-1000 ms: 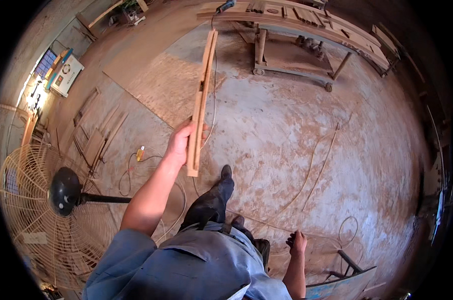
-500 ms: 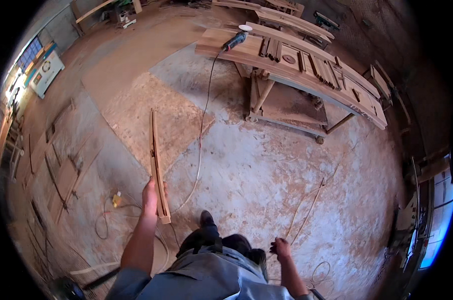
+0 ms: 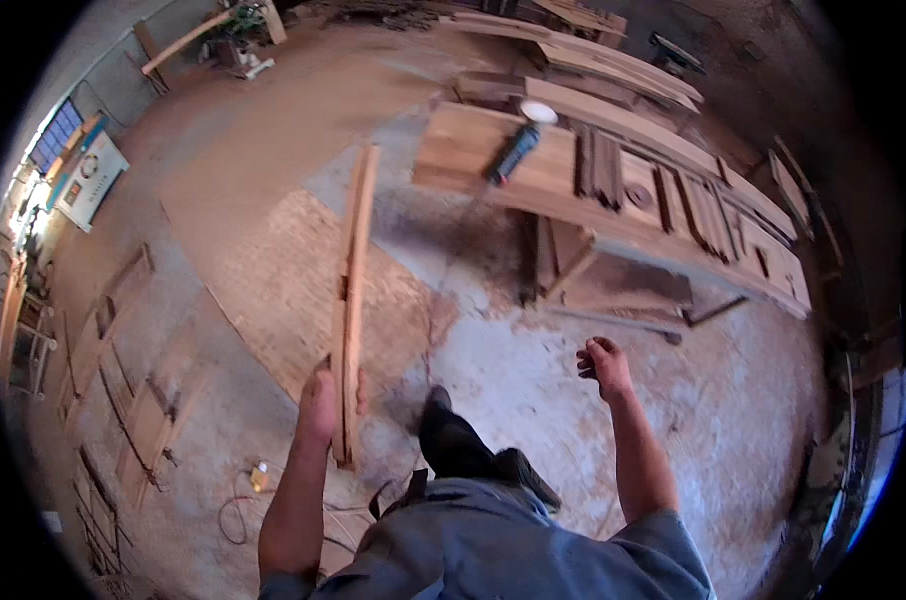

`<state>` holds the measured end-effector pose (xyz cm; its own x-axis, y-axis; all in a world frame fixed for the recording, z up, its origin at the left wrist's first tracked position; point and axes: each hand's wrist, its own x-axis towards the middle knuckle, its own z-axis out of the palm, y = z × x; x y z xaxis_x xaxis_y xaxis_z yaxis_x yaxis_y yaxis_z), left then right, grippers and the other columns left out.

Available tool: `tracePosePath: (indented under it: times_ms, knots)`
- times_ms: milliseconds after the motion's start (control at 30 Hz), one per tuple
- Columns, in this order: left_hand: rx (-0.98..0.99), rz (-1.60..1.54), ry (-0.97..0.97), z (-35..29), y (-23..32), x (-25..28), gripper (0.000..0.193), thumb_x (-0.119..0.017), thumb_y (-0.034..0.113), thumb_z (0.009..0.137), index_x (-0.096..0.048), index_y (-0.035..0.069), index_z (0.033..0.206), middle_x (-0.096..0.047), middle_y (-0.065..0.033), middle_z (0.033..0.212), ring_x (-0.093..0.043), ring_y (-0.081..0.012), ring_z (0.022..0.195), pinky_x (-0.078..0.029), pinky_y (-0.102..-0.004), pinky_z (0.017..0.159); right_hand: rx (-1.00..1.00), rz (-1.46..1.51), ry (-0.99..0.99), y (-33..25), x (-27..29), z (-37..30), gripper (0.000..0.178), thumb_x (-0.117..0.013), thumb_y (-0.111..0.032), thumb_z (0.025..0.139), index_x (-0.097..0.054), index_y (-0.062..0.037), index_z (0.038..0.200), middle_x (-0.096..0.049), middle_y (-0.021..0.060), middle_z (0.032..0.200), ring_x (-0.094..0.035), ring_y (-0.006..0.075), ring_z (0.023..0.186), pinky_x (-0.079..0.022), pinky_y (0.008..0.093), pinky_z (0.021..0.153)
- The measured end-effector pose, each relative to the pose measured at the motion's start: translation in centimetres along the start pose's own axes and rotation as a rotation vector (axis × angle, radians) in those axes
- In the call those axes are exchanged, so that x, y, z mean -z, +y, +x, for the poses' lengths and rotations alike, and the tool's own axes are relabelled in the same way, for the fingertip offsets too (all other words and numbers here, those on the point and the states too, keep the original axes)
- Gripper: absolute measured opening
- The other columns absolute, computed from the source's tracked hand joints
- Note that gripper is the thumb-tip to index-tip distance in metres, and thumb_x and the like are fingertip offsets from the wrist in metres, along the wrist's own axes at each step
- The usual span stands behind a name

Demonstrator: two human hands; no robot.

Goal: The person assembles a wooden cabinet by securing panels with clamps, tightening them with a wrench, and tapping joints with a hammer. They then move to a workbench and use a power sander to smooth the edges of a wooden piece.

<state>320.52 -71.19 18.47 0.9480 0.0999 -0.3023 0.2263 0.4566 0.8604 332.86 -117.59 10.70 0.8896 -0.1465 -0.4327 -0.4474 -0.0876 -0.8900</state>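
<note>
My left hand point(image 3: 321, 405) is wrapped round the lower part of a pair of long, narrow wooden strips point(image 3: 354, 240). They lie against each other and stand nearly upright in view, with a dark notch partway up. My right hand point(image 3: 604, 366) hangs in the air over the floor at the right, fingers loosely curled, with nothing seen in it. Ahead is a workbench topped with a wooden panel point(image 3: 453, 150). On the panel lie a blue-black angle grinder point(image 3: 514, 155) with a pale disc, a round brown disc point(image 3: 637, 195), and several dark wood strips point(image 3: 599, 165).
Cords and a yellow connector point(image 3: 260, 476) lie on the floor at lower left. Boards and thin pieces point(image 3: 138, 420) are spread along the left side. A white-and-teal machine point(image 3: 93, 175) stands at far left. Long planks point(image 3: 613, 65) rest behind the bench.
I have stepped forward, and the bench looks closer. The wooden strips, still in my left hand, stand higher in view. My right hand has swung forward and up from beside my body.
</note>
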Motion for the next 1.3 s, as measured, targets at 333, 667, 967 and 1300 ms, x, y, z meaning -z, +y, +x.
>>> tracePosePath:
  times_ms: [333, 667, 967, 1300]
  knots:
    - [0.293, -0.031, -0.131, 20.0, 10.0, 0.8, 0.041, -0.061, 0.015, 0.083, -0.049, 0.004, 0.120, -0.059, -0.0095, 0.089, -0.058, -0.0183, 0.066, -0.050, -0.0309, 0.055, 0.385, -0.309, 0.227, -17.9, -16.9, 27.8, 0.064, -0.067, -0.041, 0.081, -0.050, 0.0090, 0.117, -0.062, 0.0143, 0.092, -0.060, 0.0198, 0.074, -0.050, 0.0332, 0.064]
    - [0.386, 0.544, -0.466, 46.8, 15.1, 1.5, 0.066, -0.065, -0.007, 0.075, -0.042, 0.005, 0.135, -0.059, -0.0032, 0.089, -0.058, -0.0111, 0.071, -0.050, -0.0254, 0.059, 0.017, -0.730, 0.389, -22.9, -25.1, 37.5, 0.071, -0.065, -0.057, 0.075, -0.063, 0.0118, 0.093, -0.065, 0.0309, 0.091, -0.064, 0.0413, 0.097, -0.050, 0.0446, 0.082]
    - [0.409, 1.008, -0.880, 62.2, 18.0, -0.1, 0.069, -0.064, 0.001, 0.074, -0.043, 0.008, 0.139, -0.062, -0.0057, 0.099, -0.060, -0.0123, 0.082, -0.051, -0.0272, 0.069, -0.251, 0.006, 0.303, -26.8, -24.4, 35.8, 0.049, -0.070, -0.039, 0.077, -0.062, 0.0080, 0.083, -0.064, 0.0135, 0.071, -0.064, 0.0245, 0.062, -0.052, 0.0352, 0.058]
    - [-0.179, 1.377, -1.298, 67.2, 16.1, -5.6, 0.058, -0.066, 0.013, 0.071, -0.054, 0.001, 0.126, -0.060, -0.0193, 0.111, -0.058, -0.0329, 0.106, -0.047, -0.0360, 0.090, 0.037, 0.700, 0.369, -22.1, -27.2, 17.8, 0.062, -0.071, -0.048, 0.073, -0.055, 0.0013, 0.106, -0.062, 0.0106, 0.085, -0.062, 0.0195, 0.074, -0.053, 0.0334, 0.064]
